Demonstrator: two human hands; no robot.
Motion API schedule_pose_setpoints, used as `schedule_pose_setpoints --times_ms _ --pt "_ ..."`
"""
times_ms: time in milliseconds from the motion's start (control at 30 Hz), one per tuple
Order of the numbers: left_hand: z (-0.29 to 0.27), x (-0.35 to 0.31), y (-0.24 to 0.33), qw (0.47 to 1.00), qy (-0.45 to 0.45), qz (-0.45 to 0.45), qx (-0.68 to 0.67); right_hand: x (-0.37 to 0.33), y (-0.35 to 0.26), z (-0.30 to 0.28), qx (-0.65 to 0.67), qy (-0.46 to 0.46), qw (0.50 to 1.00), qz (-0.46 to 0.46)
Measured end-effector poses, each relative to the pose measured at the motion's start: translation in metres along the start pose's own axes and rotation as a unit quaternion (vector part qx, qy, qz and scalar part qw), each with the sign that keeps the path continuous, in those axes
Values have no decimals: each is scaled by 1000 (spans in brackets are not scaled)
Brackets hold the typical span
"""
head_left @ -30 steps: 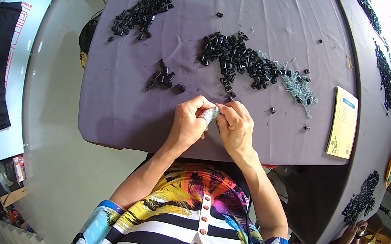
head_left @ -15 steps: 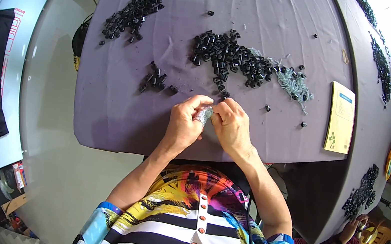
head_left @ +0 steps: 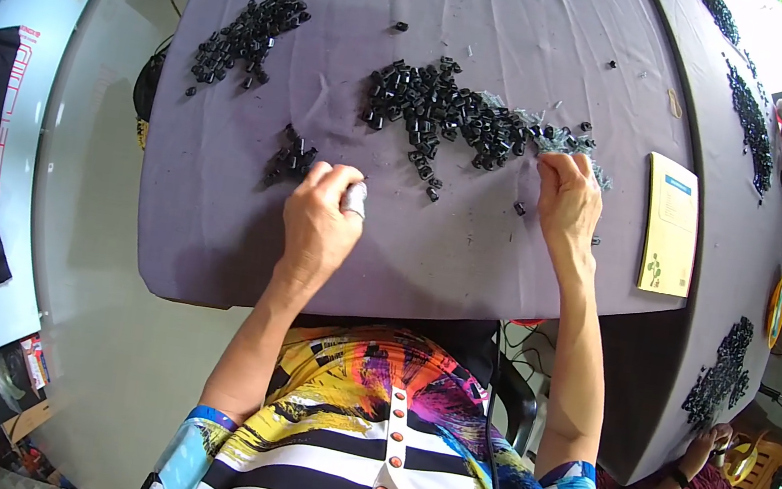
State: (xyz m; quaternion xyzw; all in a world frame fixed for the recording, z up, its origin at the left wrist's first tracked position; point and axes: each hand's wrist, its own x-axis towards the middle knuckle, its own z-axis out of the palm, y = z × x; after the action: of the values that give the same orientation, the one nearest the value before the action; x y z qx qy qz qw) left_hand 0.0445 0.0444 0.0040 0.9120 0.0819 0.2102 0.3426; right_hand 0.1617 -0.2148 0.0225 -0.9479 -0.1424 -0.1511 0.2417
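Note:
My left hand [head_left: 321, 226] is closed just above the table, beside a small heap of black pieces [head_left: 290, 159]. A silvery wrap [head_left: 354, 199] goes round one of its digits; whatever the fingers hold is hidden. To the right, my right hand [head_left: 568, 208] has its thumb and fingers pinched together at the near edge of a pile of thin pale blue-grey slivers [head_left: 553, 142]. What is in that pinch is too small to make out. Left of the slivers lies a large heap of short black cylindrical pieces [head_left: 450, 117].
Another black heap [head_left: 250, 36] lies at the far left of the cloth-covered table [head_left: 408, 267]. A yellow booklet [head_left: 669, 225] lies near the right edge. At the adjoining table, another person's hand [head_left: 705, 443] is beside black pieces [head_left: 722, 375].
My hands were together at the table's near edge and have parted. The left moved left toward the small heap; the right moved right and forward to the slivers.

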Motion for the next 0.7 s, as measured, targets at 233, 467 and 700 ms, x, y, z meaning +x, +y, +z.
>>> schedule_pose_setpoints --times_ms 233,467,700 --pt "-10 2 0 999 31 -16 14 11 2 10 -59 -49 996 47" --pt "22 9 34 993 -22 50 -105 7 -5 9 -70 -4 997 -35" --pt "40 21 40 991 -122 52 -27 -30 -38 -2 149 -10 986 -70"
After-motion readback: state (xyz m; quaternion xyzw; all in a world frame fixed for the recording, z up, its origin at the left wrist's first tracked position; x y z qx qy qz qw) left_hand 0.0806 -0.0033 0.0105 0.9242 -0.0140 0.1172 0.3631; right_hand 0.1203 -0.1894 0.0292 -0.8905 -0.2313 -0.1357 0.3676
